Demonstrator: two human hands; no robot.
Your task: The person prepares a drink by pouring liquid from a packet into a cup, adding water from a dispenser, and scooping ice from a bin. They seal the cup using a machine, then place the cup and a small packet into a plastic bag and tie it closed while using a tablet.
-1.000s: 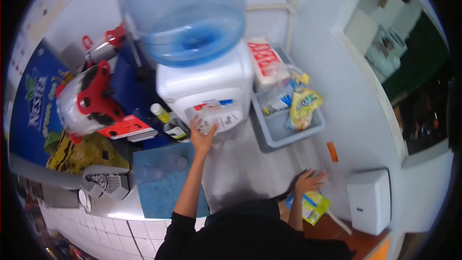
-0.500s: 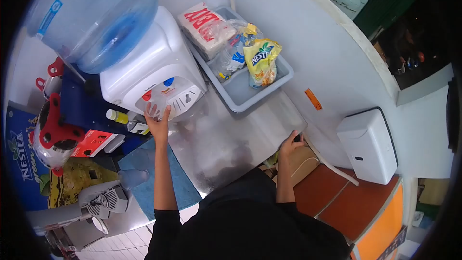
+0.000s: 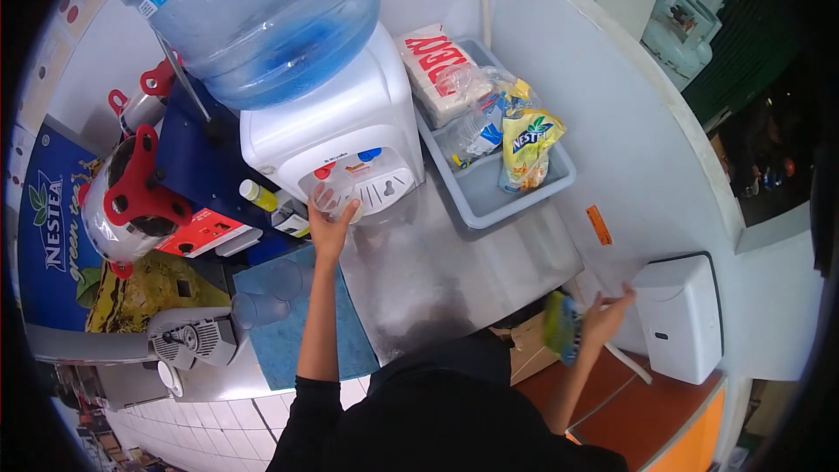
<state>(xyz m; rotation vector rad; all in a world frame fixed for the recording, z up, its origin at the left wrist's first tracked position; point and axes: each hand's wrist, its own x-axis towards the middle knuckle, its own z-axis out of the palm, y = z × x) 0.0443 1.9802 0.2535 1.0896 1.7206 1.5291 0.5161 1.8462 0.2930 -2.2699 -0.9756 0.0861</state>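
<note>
The clear plastic cup [image 3: 325, 201] stood upright in the fingers [image 3: 316, 210] of my left hand [image 3: 329, 232], held close against the front of the white water dispenser [image 3: 341, 135], just below its red tap [image 3: 323, 172] and above the steel desk [image 3: 419, 253]. It was so transparent that I could not tell how full it was. The small packet [image 3: 558, 325], green and yellow and blurred, sat gripped in my right hand [image 3: 603, 319], turned on edge, off the desk's near right corner, above a cardboard box [image 3: 524, 345].
</note>
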